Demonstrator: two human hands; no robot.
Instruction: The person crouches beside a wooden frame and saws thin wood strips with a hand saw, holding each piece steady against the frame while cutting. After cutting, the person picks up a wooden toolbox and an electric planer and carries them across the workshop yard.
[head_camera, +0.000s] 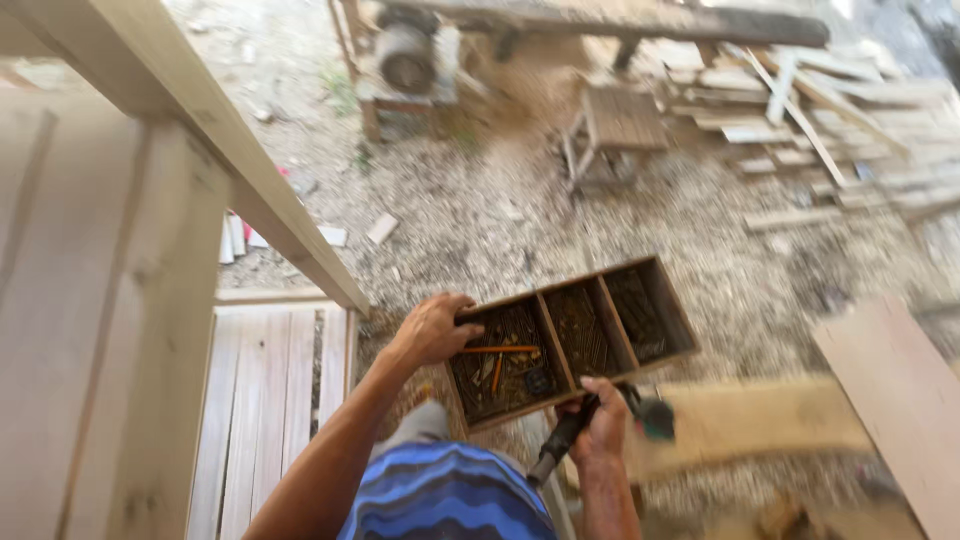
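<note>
**Nail box carried high over the sawdust**

A left hand (435, 328) clamps the rim of a three-compartment brown wooden nail box (655, 310); the right hand (603, 420) supports its near edge, fist closed on what looks like a dark-handled hammer (565, 440). Keeping it level would stop nails sliding

My left hand (432, 328) grips the left end wall of the wooden box (572, 338), my right hand (603, 425) its near edge while also holding a hammer (590, 425), so those two sides are closed off. The box's far and right sides are free. From above, two dividers split it into three bays; nails fill the bottoms, and the left bay also has a pencil (498, 350) across it. A slanting beam (200, 130) and wooden planks (100, 330) wall off my left. To the right, a board (900, 400) lies well apart.
</note>
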